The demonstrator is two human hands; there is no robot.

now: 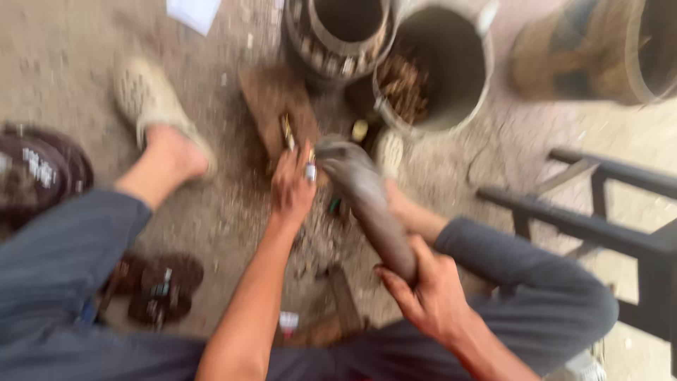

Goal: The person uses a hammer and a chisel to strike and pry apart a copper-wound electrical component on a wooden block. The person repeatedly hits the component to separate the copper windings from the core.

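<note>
While the right hand (431,293) grips a long, dull grey mallet (367,204), the left hand (293,187) pinches a small metal piece (309,171) at the worn wooden block's (271,99) near edge. Beyond the block, a round metal bucket (462,106) holds brown scraps (407,85).

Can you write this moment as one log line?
left hand: small metal piece on wooden block | right hand: grips grey hammer | picture blurred

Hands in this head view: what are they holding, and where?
Right hand grips a grey club-like tool at its near end. Left hand pinches something small; blurred.
</note>
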